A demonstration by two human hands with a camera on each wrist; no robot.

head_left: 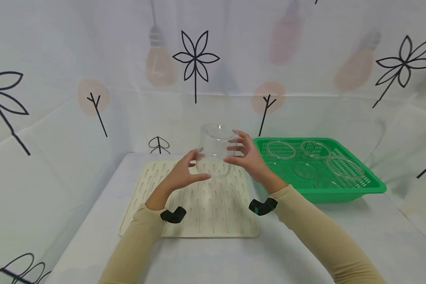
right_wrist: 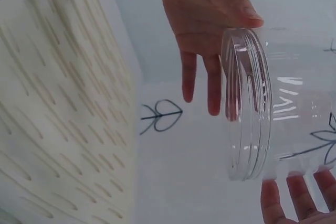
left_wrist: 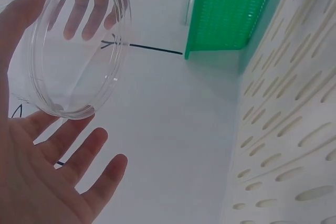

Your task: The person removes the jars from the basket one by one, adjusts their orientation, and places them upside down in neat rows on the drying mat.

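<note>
A clear jar [head_left: 215, 152] is hovering above the far part of a cream ribbed mat [head_left: 191, 217], not touching it, its ridged end facing the mat; the left hand [head_left: 180, 173] and right hand [head_left: 251, 157] are both gripping it from opposite sides, probably steadying its smooth walls; right of the mat, a green basket [head_left: 344, 194] is holding at least three clear containers [head_left: 310, 161], the right forearm [head_left: 319, 228] partly blocking its near-left corner; behind the mat, a printed curtain [head_left: 135, 110] is hanging.

The white tabletop [head_left: 213, 260] supports a cream mat [head_left: 202, 209] laid flat near its far edge and a green basket [head_left: 340, 195] toward its far right corner.
</note>
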